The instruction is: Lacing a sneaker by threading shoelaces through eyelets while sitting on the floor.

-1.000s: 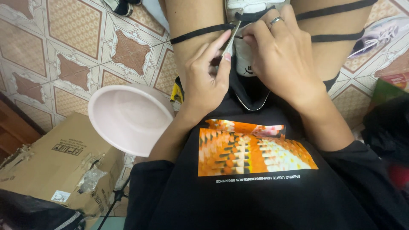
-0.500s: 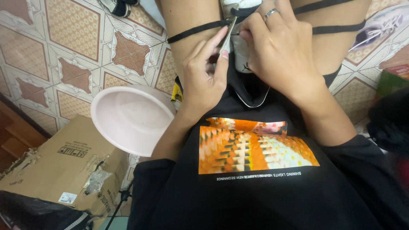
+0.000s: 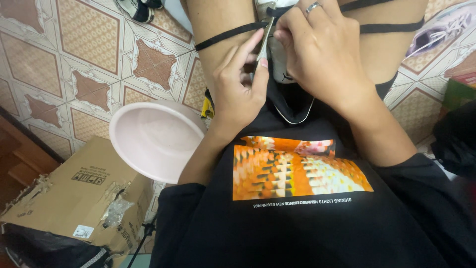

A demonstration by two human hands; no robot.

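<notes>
I sit in a black T-shirt with an orange print, looking down at my lap. A white shoe (image 3: 278,59) rests between my thighs, mostly hidden by my hands. My left hand (image 3: 240,87) pinches a black lace (image 3: 225,34) beside the shoe, thumb and forefinger closed on it. The lace runs leftward across my thigh. My right hand (image 3: 325,49), with a silver ring on one finger, grips the shoe's upper from the right, and another black lace (image 3: 386,27) stretches off to the right from under it.
A pale pink plastic basin (image 3: 153,141) stands on the patterned floor tiles to my left. A torn cardboard box (image 3: 74,198) lies below it. Shoes (image 3: 136,7) lie at the top left, and a white sneaker (image 3: 441,30) at the top right.
My hands and the shoe sit higher in the view than a second ago as the camera tilts down. My left fingers have shifted along the lace.
</notes>
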